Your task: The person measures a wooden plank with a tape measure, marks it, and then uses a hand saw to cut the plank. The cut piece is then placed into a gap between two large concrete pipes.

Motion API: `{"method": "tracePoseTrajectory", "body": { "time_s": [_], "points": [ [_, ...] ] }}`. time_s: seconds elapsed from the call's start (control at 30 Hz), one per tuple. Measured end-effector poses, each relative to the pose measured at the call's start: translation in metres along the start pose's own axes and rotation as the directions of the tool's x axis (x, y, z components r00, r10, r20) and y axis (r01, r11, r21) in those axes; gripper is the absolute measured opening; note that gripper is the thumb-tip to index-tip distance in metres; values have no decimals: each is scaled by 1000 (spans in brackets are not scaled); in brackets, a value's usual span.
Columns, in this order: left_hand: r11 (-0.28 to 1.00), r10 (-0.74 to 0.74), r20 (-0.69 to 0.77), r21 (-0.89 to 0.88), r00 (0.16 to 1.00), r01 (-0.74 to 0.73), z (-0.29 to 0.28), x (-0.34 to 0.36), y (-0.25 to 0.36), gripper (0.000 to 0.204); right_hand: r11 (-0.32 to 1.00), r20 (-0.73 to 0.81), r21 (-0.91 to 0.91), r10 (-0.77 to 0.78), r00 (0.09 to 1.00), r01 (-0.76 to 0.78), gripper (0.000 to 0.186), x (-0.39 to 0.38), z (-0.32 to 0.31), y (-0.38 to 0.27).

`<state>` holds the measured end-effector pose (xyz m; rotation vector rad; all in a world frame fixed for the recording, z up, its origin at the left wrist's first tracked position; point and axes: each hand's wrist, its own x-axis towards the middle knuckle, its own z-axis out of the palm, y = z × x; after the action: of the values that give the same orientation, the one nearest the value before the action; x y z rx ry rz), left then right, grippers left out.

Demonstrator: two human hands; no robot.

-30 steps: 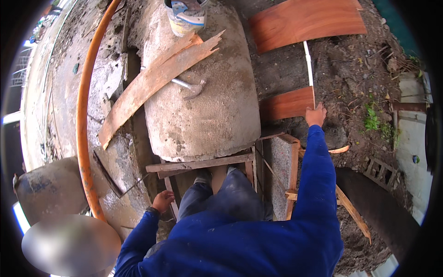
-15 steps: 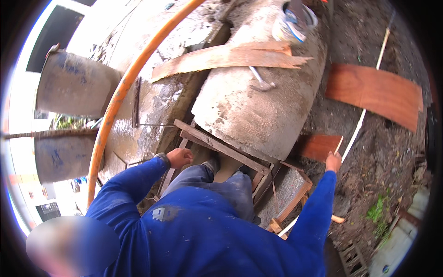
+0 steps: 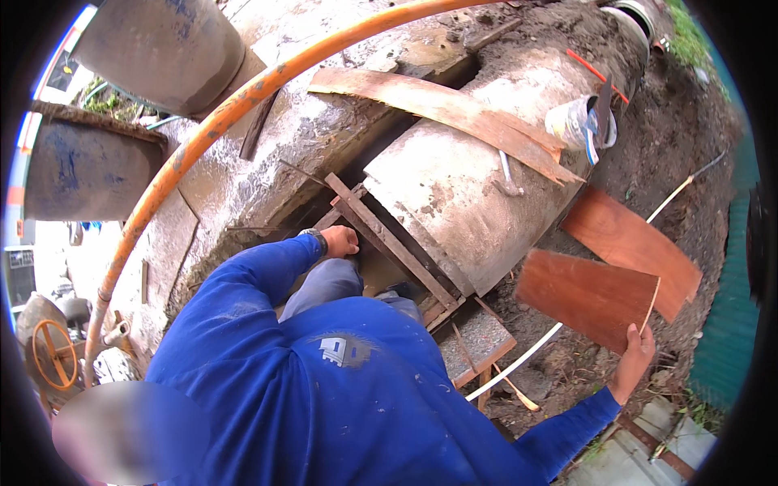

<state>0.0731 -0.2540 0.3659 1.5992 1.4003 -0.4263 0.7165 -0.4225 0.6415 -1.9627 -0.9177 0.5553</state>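
My right hand point(image 3: 634, 362) grips a flat reddish-brown plywood piece point(image 3: 587, 296) by its right edge, fingers closed on the board. This plywood is raised above the dirt on the right and partly overlaps a curved plywood sheet point(image 3: 636, 247) lying behind it. My left hand point(image 3: 340, 241), with a watch at the wrist, is curled closed with nothing visible in it. It hovers above my knee, beside the rough wooden frame point(image 3: 397, 247) around the narrow pit where I stand.
A large concrete pipe point(image 3: 454, 194) lies beyond the frame, carrying a hammer point(image 3: 509, 174), a splintered plywood strip point(image 3: 438, 99) and a white bucket point(image 3: 571, 121). An orange hose point(image 3: 219, 121) arcs across the left. A white pipe point(image 3: 519, 356) crosses the dirt. Grey sheets point(image 3: 640, 441) lie lower right.
My right hand has lifted the plywood off the dirt and drawn it right and nearer to me. My left hand has moved slightly forward, still curled. The whole view has turned.
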Motion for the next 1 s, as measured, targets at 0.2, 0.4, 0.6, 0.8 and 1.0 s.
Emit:
{"method": "tracePoseTrajectory", "body": {
  "time_s": [0.2,0.4,0.6,0.8,1.0],
  "points": [
    [972,212,-163,-68,964,-225,-45,2,-54,39,941,117,335,4,993,-44,54,3,86,-92],
    [901,289,-633,-74,718,-428,-202,-48,-87,29,885,352,420,46,935,-201,47,1,282,-137],
    [950,-8,-959,-95,284,-296,-321,-78,-215,24,936,458,285,55,887,-205,35,-6,445,-134],
    [997,-61,-968,-70,245,-24,-335,-68,-339,26,954,499,192,106,860,-229,34,-2,552,-105],
    [951,-199,-970,-157,139,265,-335,-60,-313,22,956,449,102,203,870,-275,16,-15,626,-106]
  ]
}}
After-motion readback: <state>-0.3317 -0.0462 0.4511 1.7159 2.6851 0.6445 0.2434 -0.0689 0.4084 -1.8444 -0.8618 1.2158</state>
